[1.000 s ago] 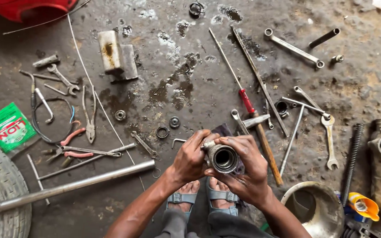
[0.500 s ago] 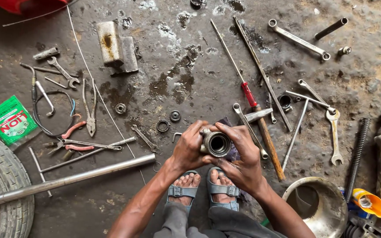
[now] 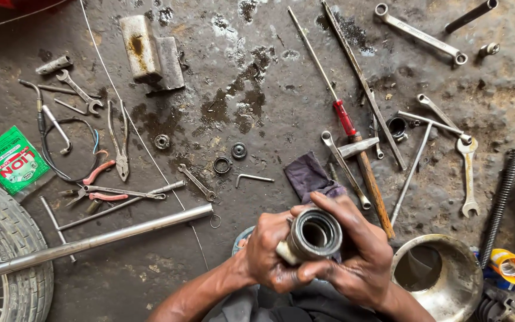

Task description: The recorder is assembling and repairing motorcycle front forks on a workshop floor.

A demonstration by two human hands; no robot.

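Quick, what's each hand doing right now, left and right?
Left hand: closed around the round metal cylinder part, gripping its left side.
Right hand: closed on the same part, fingers curled over its top.

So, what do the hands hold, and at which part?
Both hands, left hand and right hand, grip a round metal hub by its outer sides, open end up.
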